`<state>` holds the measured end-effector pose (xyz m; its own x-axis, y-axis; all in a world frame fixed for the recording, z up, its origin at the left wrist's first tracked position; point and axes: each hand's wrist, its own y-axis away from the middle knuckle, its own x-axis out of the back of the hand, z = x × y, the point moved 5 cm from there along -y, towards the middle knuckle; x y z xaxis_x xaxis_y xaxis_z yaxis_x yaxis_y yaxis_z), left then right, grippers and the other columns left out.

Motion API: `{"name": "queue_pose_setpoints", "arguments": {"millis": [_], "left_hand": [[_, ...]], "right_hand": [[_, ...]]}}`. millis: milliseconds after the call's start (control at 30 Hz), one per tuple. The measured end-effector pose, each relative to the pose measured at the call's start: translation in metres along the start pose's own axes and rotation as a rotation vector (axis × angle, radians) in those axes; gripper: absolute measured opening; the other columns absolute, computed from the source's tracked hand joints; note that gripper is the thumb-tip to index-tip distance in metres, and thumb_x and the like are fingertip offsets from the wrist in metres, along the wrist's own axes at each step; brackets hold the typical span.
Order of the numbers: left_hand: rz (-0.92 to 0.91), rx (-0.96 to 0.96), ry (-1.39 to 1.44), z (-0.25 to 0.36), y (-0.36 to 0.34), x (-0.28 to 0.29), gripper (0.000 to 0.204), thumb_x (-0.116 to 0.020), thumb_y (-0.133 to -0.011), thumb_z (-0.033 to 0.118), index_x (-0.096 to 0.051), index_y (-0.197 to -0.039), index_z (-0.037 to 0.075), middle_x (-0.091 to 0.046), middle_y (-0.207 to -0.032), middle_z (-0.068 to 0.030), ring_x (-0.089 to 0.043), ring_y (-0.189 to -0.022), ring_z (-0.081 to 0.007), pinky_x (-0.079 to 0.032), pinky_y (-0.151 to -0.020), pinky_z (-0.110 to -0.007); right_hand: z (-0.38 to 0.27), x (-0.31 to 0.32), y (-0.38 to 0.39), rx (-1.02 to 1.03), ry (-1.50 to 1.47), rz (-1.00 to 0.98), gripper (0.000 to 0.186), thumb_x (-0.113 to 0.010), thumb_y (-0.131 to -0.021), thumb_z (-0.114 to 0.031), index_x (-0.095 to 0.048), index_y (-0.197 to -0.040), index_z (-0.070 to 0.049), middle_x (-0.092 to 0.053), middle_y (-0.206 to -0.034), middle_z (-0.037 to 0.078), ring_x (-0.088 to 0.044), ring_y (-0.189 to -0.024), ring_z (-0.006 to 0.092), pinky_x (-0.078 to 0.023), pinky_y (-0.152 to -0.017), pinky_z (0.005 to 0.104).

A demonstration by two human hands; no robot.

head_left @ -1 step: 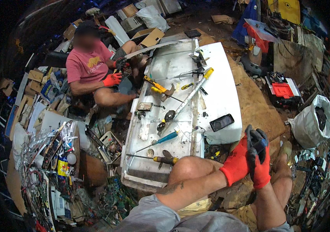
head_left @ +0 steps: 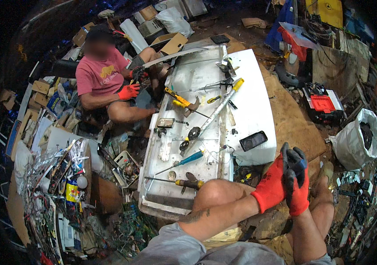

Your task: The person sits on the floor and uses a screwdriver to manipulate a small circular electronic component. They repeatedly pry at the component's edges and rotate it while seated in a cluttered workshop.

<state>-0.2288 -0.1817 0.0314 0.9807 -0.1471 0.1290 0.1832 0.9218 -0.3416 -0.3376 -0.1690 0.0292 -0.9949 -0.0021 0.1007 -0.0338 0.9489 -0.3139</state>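
Note:
My left hand (head_left: 271, 181) and my right hand (head_left: 299, 187), in red gloves with black palms and fingers, are pressed together in front of my right shin. Their fingers are closed against each other; a small dark bluish patch shows between them, too hidden to name. Nearest on the white panel used as a table (head_left: 259, 106) lies a black smartphone (head_left: 253, 141). Farther left rest a blue-handled screwdriver (head_left: 188, 160), a yellow-and-black screwdriver (head_left: 188, 183), a hammer (head_left: 193, 106) and a long shaft with a yellow end (head_left: 219, 108).
Across the panel sits a co-worker in a pink shirt (head_left: 104, 79), red gloves on, hands at a long thin strip (head_left: 175, 56). Scrap electronics (head_left: 60, 185) pile up at left. To the right stand a white sack (head_left: 356, 140) and a black toolbox with a red tray (head_left: 323, 104).

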Motion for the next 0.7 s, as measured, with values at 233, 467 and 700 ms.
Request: {"name": "queue_pose_setpoints", "arguments": {"millis": [233, 467, 700], "left_hand": [[-0.049, -0.112, 0.302, 0.014, -0.003, 0.005, 0.068, -0.057, -0.091, 0.01, -0.03, -0.153, 0.006, -0.047, -0.145, -0.0115, -0.046, -0.132, -0.0246, -0.034, -0.113, -0.038], [-0.049, 0.482, 1.086, -0.042, 0.004, -0.022, 0.047, -0.057, -0.101, 0.025, -0.044, -0.143, 0.009, -0.056, -0.131, -0.0034, -0.054, -0.118, -0.0127, -0.047, -0.096, -0.027], [-0.405, 0.536, 1.511, -0.008, 0.0, -0.026, 0.043, -0.054, -0.101, 0.048, -0.064, -0.115, 0.009, -0.067, -0.108, -0.0035, -0.064, -0.095, -0.0121, -0.054, -0.082, -0.028]], "right_hand": [[-0.01, 0.009, -0.001, -0.14, -0.373, 0.076, 0.063, -0.058, -0.097, -0.045, -0.044, -0.141, -0.003, -0.057, -0.126, 0.006, -0.056, -0.112, 0.0186, -0.043, -0.099, 0.0335], [0.002, 0.01, -0.003, -0.116, -0.37, 0.036, 0.051, -0.058, -0.099, -0.039, -0.05, -0.136, -0.005, -0.053, -0.134, 0.009, -0.054, -0.119, 0.0207, -0.042, -0.104, 0.0366], [-0.009, 0.01, 0.005, -0.199, -0.388, -0.154, 0.053, -0.077, -0.081, -0.033, -0.058, -0.122, -0.005, -0.058, -0.123, 0.009, -0.059, -0.107, 0.021, -0.049, -0.092, 0.0356]]}}
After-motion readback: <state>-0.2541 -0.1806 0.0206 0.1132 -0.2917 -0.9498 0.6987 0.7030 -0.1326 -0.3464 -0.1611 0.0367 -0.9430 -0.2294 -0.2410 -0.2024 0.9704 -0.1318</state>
